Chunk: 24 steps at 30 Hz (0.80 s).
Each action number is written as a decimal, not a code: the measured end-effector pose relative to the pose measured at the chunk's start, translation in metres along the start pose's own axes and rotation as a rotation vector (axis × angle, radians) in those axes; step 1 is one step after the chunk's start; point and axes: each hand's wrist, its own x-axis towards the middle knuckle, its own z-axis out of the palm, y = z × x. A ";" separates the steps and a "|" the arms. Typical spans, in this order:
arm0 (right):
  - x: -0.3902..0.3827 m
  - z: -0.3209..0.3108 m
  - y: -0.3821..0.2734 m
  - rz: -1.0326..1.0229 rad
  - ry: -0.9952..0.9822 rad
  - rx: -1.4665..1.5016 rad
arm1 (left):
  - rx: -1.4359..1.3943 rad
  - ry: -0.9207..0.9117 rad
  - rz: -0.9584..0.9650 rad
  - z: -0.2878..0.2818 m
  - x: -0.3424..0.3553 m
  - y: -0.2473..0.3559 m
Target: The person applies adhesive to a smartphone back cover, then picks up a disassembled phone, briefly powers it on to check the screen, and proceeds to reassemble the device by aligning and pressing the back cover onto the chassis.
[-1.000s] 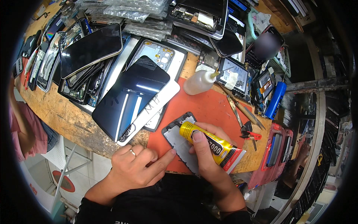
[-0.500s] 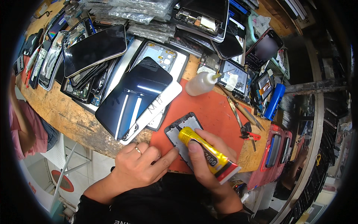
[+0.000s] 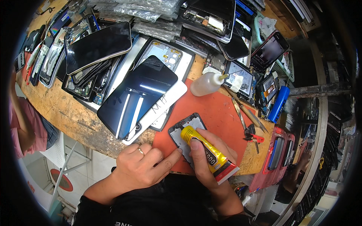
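Observation:
A phone's mid-frame (image 3: 193,122), dark-rimmed with a pale grey inner plate, lies on an orange-red mat (image 3: 222,116) near the bench's front edge. My right hand (image 3: 205,160) is closed around a yellow glue tube (image 3: 205,148) with a black label and a red-and-silver crimped end. The tube slants over the mid-frame, cap-end shoulder away from me; its nozzle is hidden. My left hand (image 3: 141,165), ring on one finger, has its fingers curled, with the index fingertip against the mid-frame's left edge. Its thumb is mostly hidden.
A phone with a dark screen (image 3: 141,96) rests on a white back cover beside the mat. A translucent bottle (image 3: 205,83) stands behind. Tweezers (image 3: 238,111) and red-handled cutters (image 3: 254,138) lie right. Stacked phones (image 3: 100,47) crowd the back left; a person's arm (image 3: 22,116) shows far left.
The glue tube and my right hand have shifted very slightly, the crimped end moving a little left and up. My left hand has stayed nearly in place. The whole view has drifted slightly.

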 end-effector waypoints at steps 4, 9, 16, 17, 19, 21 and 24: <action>0.002 -0.001 -0.002 -0.031 -0.030 -0.028 | -0.002 0.001 -0.002 0.000 0.000 0.000; 0.004 0.000 0.002 -0.151 -0.033 -0.021 | 0.008 0.006 0.006 0.001 -0.001 0.000; 0.004 -0.002 -0.001 0.060 -0.006 0.018 | 0.002 0.003 0.015 0.001 0.000 -0.001; 0.003 -0.001 -0.001 0.044 -0.001 0.017 | 0.000 0.006 0.014 0.001 -0.001 -0.001; 0.003 0.000 0.001 0.011 0.009 0.016 | -0.005 0.010 0.012 0.001 -0.002 -0.001; 0.003 -0.001 -0.003 0.033 -0.013 0.022 | 0.003 0.013 0.015 0.001 -0.002 -0.001; 0.002 0.000 -0.003 -0.014 -0.031 0.015 | 0.007 0.008 0.015 0.000 -0.002 -0.001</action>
